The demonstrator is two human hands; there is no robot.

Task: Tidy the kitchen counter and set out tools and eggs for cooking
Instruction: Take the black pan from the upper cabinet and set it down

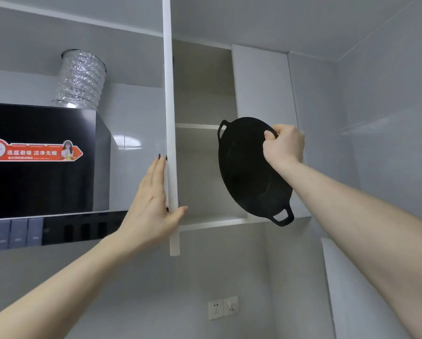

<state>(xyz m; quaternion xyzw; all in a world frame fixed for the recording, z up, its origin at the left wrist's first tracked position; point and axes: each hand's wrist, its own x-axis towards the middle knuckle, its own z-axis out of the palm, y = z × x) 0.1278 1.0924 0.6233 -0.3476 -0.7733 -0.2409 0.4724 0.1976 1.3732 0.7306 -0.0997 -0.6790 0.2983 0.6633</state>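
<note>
Right hand [284, 145] was curled tight round the rim of a black pan [249, 172], tilted up by the open cupboard [205, 167]. Left hand [153, 199] lay flat, fingers straight, against the white door [171, 118] edge.

Range hood [41, 160] cut off at left edge; right-hand fingers [270, 135] partly hide pan [249, 172] rim.

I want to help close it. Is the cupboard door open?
Open. The cupboard door stands edge-on, the left hand holds it, and the shelves show.
</note>
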